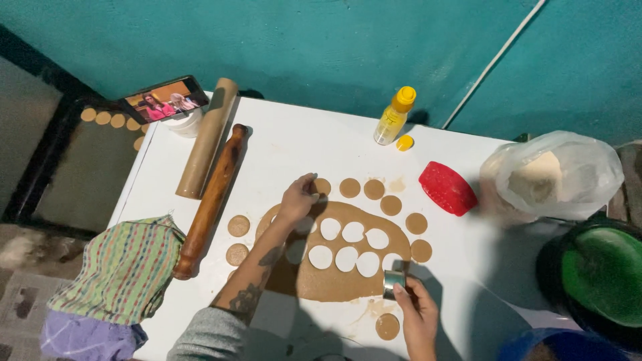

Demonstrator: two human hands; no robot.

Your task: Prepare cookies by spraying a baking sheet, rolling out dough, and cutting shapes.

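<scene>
A rolled-out sheet of brown dough (334, 281) lies on the white table (294, 147), with several round holes cut from it. Cut dough discs (349, 188) lie around the sheet. My left hand (297, 198) rests at the sheet's upper left edge, fingers pinched on a disc (322, 186). My right hand (418, 314) grips a small round metal cutter (393, 283) at the sheet's lower right edge. One disc (387, 326) lies near my right wrist.
A wooden rolling pin (210, 200) and a cardboard tube (207, 137) lie at left, beside a striped cloth (124, 271). A phone (164, 99), a yellow bottle (394, 115), a red scraper (447, 188), a plastic bag (558, 174) and a green lid (605, 267) surround the work.
</scene>
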